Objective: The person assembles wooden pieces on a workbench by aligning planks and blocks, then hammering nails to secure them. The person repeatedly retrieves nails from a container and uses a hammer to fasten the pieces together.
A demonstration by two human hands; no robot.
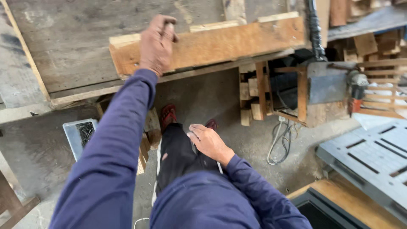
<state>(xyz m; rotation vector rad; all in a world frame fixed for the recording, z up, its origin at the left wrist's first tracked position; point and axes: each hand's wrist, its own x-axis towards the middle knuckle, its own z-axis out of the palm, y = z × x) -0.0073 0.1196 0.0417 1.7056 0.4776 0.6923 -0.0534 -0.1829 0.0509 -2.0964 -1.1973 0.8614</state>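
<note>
Wooden board (237, 42) rough, matt, worn orange-brown finish. Desk (76, 46) grey weathered wood, scuffed. Floor (212, 97) matt dusty concrete. Tray (72, 135) dull metal. Pallet (373, 157) grey matt plastic. Sleeves (106, 161) blue cloth.

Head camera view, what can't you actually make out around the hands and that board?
- Left hand on the wooden board: its palm side is turned away, so the grip cannot be judged.
- Right hand at the thigh: the hand itself hides whether it holds anything.
- Metal tray: dark contents too small to identify, partly covered by the left sleeve.
- Power tool: blurred.
</note>
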